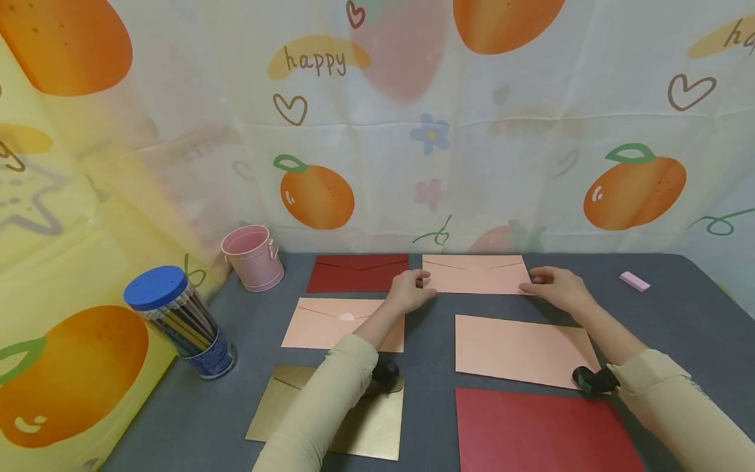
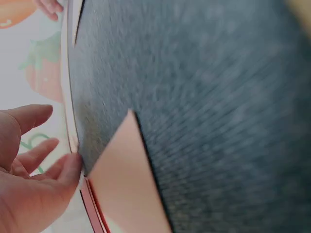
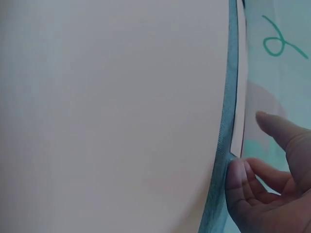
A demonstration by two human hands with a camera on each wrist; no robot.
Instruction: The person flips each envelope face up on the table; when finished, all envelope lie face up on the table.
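A peach envelope (image 1: 474,275) with its flap side up lies at the back of the table, between my two hands. At its lower left corner, my left hand (image 1: 409,292) touches the edge with fingertips, thumb held apart. My right hand (image 1: 563,290) has its fingertips against the right edge, thumb raised off the paper in the right wrist view. Neither hand grips anything. Left of this envelope is a dark red envelope (image 1: 354,275). Below that lies a peach envelope (image 1: 312,324) with a white round seal, partly covered by my left forearm.
A gold envelope (image 1: 268,413) lies under my left sleeve. At right are a plain peach envelope (image 1: 519,351) and a large red one (image 1: 537,432). A pink bucket (image 1: 259,265), a blue-lidded pencil tub (image 1: 189,328) and a pink block (image 1: 634,282) stand around.
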